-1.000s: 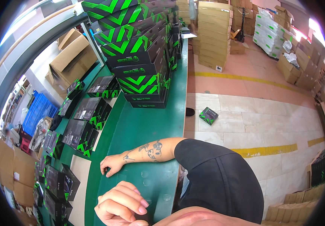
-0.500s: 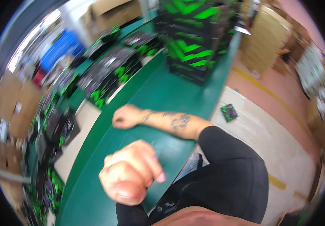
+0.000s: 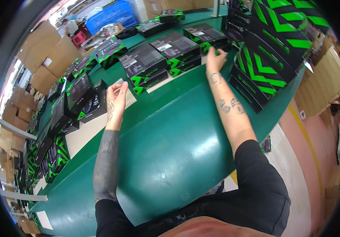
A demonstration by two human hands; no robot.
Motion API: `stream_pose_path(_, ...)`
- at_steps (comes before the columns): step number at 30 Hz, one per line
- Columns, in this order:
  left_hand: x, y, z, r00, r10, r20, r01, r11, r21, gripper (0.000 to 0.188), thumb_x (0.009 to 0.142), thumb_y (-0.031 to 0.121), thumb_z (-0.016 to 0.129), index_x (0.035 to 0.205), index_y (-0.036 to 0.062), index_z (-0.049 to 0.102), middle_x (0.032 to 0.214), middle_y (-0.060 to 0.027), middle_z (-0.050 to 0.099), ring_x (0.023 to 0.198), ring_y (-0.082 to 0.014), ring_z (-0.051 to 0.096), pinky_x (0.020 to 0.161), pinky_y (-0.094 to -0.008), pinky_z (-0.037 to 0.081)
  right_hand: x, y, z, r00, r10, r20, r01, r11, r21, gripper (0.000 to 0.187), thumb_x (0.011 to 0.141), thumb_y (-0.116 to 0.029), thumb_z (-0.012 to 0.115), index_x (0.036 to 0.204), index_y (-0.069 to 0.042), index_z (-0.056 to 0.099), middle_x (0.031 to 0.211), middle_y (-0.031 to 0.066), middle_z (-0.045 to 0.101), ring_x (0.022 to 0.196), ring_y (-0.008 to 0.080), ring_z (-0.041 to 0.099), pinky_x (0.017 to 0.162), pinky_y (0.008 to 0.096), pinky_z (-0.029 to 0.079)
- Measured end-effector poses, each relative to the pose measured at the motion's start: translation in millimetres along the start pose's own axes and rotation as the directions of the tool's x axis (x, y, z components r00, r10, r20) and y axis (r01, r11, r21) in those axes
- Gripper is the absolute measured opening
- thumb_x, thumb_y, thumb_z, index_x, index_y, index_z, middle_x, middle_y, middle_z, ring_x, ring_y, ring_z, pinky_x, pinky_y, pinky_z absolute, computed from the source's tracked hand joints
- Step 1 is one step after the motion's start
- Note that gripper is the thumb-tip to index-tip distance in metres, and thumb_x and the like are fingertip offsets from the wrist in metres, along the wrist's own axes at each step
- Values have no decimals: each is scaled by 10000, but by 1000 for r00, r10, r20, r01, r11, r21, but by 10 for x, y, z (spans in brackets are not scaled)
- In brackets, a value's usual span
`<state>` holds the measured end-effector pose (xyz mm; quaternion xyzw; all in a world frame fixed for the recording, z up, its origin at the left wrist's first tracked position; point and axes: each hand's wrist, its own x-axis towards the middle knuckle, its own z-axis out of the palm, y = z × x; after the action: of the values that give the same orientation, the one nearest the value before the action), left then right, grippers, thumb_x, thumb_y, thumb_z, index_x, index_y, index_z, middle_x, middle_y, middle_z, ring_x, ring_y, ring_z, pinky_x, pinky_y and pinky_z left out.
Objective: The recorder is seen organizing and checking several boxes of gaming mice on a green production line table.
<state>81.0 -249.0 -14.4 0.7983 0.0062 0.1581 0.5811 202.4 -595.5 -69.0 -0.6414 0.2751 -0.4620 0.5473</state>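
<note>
My left hand (image 3: 116,98) hovers over the pale inner ledge of the green table, beside a black-and-green box (image 3: 94,103). Its fingers are loosely bent and nothing shows in them. Farther right, my right hand (image 3: 216,60) reaches to the near corner of another black-and-green box (image 3: 205,34), fingers apart; whether they touch it I cannot tell. Between the hands, two stacks of such boxes stand on the ledge, one topped by a box (image 3: 143,59), the other by a box (image 3: 174,45). Both forearms stretch across the curved green tabletop (image 3: 174,142).
A tall stack of larger black-and-green cartons (image 3: 256,71) stands close to my right forearm. More boxes (image 3: 55,154) line the left side near metal posts. Behind are a blue crate (image 3: 111,17), brown cartons (image 3: 45,51) and a seated person (image 3: 71,27). A small box (image 3: 265,144) lies on the floor.
The view has swung to the right. My hands, earlier close to my body, are now stretched forward to the boxes and spread apart. The right hand's closed fingers have spread.
</note>
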Motion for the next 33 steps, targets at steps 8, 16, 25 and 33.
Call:
stream_pose_path(8,857,-933,329,973,-226,-41,205,935,-289,804,824,653,549,1322,41,397,1242,-70,468,1151,-189,409,990,-405,306,1083,346,404,928,300,-219,-275,952,135,715,764,-564,605,1126,52,587,1145,246,589,1075,379,554,946,449,410)
stream_pose_path(16,720,-710,826,991,-130,17,118,829,-546,845,877,505,552,1436,-35,222,1435,-185,335,1331,-252,317,1100,-332,221,1776,678,481,997,39,62,-52,971,232,862,773,-579,633,1324,57,444,1340,206,482,1201,307,485,1015,384,352)
stream_pose_path(25,796,-721,744,996,-86,0,71,826,-559,786,874,441,579,1414,-39,272,1384,-196,402,1287,-257,378,1072,-331,272,1582,698,569,865,221,451,-397,850,345,351,756,-314,627,948,-21,639,924,93,647,794,205,606,727,314,471)
stream_pose_path(33,1230,-1126,-13,957,-289,37,204,573,-793,283,761,327,643,931,101,628,901,-39,664,855,-200,607,824,-359,460,720,389,462,869,172,464,-317,914,255,390,769,-321,604,973,0,693,1078,103,639,987,196,560,887,291,393)
